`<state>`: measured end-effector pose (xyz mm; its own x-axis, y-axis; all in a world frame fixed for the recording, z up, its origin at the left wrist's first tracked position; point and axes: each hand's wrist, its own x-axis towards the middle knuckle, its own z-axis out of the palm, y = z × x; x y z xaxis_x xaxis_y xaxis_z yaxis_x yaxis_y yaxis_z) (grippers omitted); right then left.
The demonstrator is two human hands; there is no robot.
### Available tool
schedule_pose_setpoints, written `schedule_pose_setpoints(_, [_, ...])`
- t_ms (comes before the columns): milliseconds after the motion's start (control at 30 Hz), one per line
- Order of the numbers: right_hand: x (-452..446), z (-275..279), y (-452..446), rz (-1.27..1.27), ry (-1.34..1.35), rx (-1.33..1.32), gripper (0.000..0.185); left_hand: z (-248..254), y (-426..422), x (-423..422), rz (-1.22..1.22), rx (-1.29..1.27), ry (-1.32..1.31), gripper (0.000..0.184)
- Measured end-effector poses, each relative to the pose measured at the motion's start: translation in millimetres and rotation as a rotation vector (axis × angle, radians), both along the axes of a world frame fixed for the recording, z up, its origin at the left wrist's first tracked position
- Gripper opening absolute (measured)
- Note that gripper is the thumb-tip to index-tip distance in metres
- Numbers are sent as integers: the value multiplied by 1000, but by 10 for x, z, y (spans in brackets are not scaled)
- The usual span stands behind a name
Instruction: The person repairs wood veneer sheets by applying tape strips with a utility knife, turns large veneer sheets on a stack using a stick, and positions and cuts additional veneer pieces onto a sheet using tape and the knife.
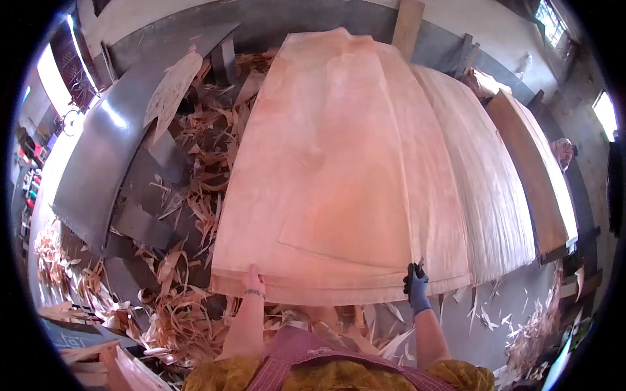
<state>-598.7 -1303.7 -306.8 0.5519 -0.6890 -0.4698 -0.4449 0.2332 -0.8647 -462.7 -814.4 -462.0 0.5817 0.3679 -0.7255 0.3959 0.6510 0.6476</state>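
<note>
A broad stack of thin, pinkish wood veneer sheets lies in front of me, its near edges uneven and overlapping. My bare left hand is at the near edge, left of the middle, its fingers closed over the veneer's border; their undersides are hidden. Farther right, my right hand, in a dark blue-grey glove, is closed in a fist at the same edge. A small grey tip sticks up from this fist; what tool it belongs to is unclear. A smaller sheet with a slanted edge lies between both hands.
Paler veneer continues the stack rightward, beside a thick wooden board. Torn veneer scraps litter the floor at left. A dark sloping panel stands beyond them, with a ragged veneer piece against it. Another person is at far right.
</note>
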Motion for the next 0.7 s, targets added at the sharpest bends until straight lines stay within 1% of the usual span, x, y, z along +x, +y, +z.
schedule_pose_setpoints(67, [-160, -192, -115, 11, -4, -13, 23, 34, -62, -207, 77, -113, 133, 14])
schedule_pose_setpoints(100, [-200, -226, -114, 17, 22, -33, 23, -27, -53, -251, 80, -120, 71, 14])
schedule_pose_setpoints(167, [-128, -465, -172, 6, 5, -52, 22, -295, -27, -275, 84, -138, -50, 13])
schedule_pose_setpoints(200, [-98, -552, -185, 0, -3, -61, 22, -377, -39, -211, 87, -120, -75, 13])
schedule_pose_setpoints(267, [76, -517, -172, 20, 6, -56, 22, -433, -71, -7, 92, -80, -122, 14])
schedule_pose_setpoints(333, [208, -582, -194, 41, 13, -39, 25, -318, -153, 134, 126, -98, -88, 14])
schedule_pose_setpoints(367, [215, -611, -193, 48, -11, -26, 23, -241, -208, 153, 143, -109, -71, 15])
schedule_pose_setpoints(467, [121, -673, -147, 38, 128, -75, 23, -35, -303, 82, 194, -61, 18, 11])
schedule_pose_setpoints(500, [69, -682, -143, 72, 106, -109, 22, -49, -306, 62, 177, -74, 13, 11])
schedule_pose_setpoints(567, [30, -785, -216, 72, 83, -99, 22, -244, -193, -2, 141, -95, 15, 9])
schedule_pose_setpoints(600, [4, -857, -261, 73, 81, -92, 22, -479, -93, -4, 43, 13, -83, 9])
schedule_pose_setpoints(633, [-22, -952, -306, 101, 38, -91, 26, -721, 8, -7, -39, 124, -182, 18])
schedule_pose_setpoints(667, [-73, -1097, -343, 138, 14, -83, 29, -752, 26, -27, 24, 85, -162, 13])
schedule_pose_setpoints(700, [-126, -1392, -451, 176, 16, -86, 28, -751, 37, -52, 90, 47, -144, 9])
